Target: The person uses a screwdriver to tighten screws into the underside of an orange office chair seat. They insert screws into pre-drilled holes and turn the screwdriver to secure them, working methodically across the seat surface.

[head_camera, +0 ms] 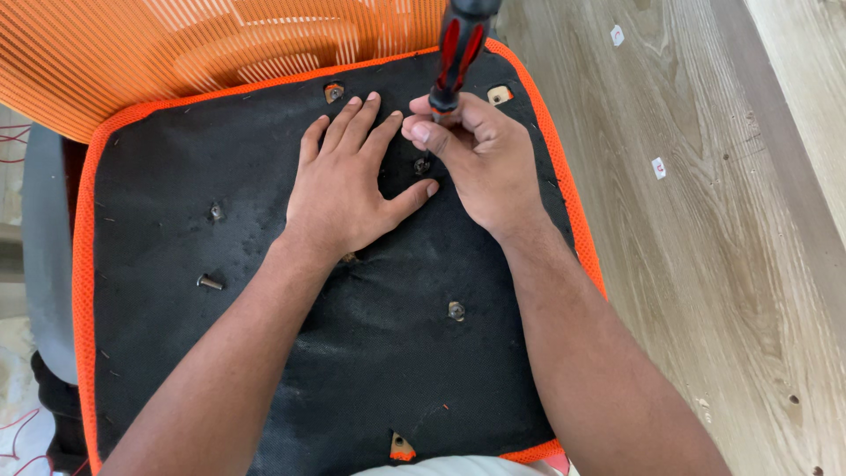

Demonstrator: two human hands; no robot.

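Observation:
An upturned chair seat point(176, 370) lies before me, covered in black fabric with an orange mesh border. My left hand point(348, 181) rests flat on the fabric, fingers spread. My right hand point(480, 154) grips the lower shaft of a black and red screwdriver point(458, 48), which stands nearly upright over a screw hole point(421, 165) between the two hands. A loose bolt point(210, 282) lies on the fabric at the left. Metal inserts show at the fabric's left point(215, 211) and at its centre right point(456, 310).
The orange mesh chair back point(132, 53) lies at the top left. Light wooden floor point(705, 220) spreads to the right, with small white scraps point(658, 167) on it. Notched holes show at the seat's top edge point(333, 92) and bottom edge point(401, 446).

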